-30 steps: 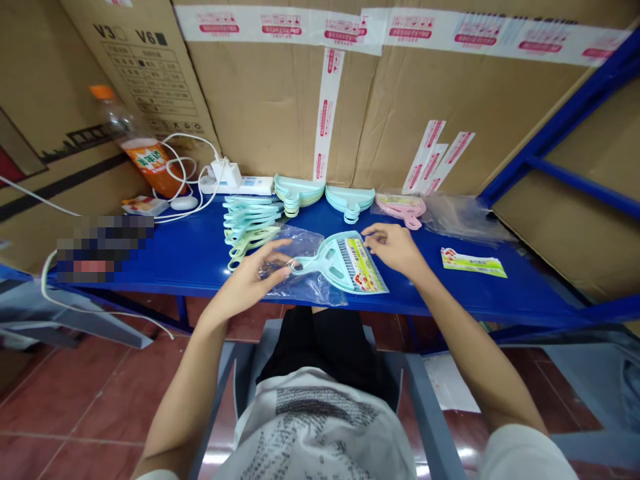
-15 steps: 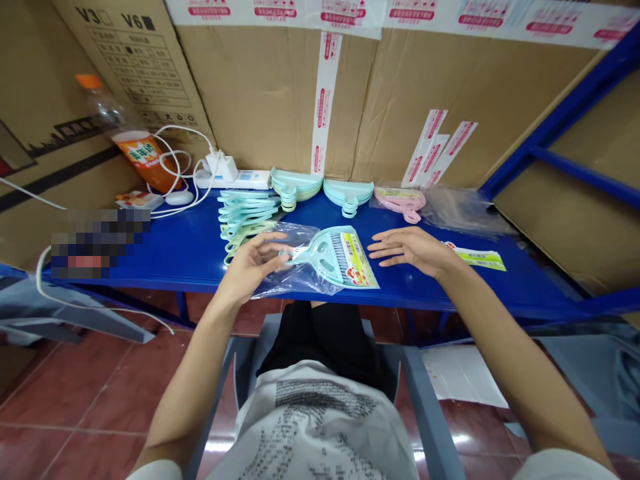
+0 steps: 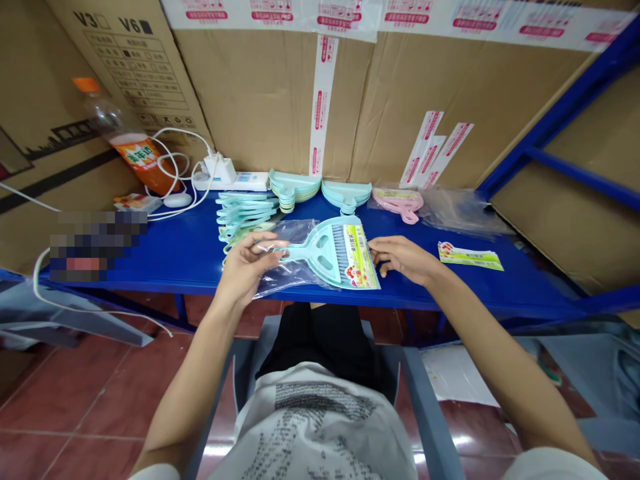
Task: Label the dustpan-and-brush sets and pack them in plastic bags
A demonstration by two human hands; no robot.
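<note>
A light-blue dustpan (image 3: 325, 248) with a grey-bristled brush (image 3: 340, 248) lies level above the near part of the blue table. A yellow and white label card (image 3: 359, 253) covers its wide end. Clear plastic bag film (image 3: 285, 283) surrounds the handle end. My left hand (image 3: 246, 267) is closed on the handle through the film, thumb above. At the card's right edge is my right hand (image 3: 400, 257), fingers slightly bent and thumb apart; whether its fingertips touch the edge I cannot tell.
Stacked dustpans (image 3: 295, 187), more blue dustpans (image 3: 346, 193), a pile of brushes (image 3: 245, 212) and a pink set (image 3: 399, 200) stand along the back. Clear bags (image 3: 460, 208) and label cards (image 3: 470, 256) lie right. An orange drink bottle (image 3: 137, 157) and power strip (image 3: 253, 180) are left.
My right hand has come left and down to the card's edge, its fingers bending more. The dustpan's wide end has risen slightly and turned a little. My left hand keeps its hold.
</note>
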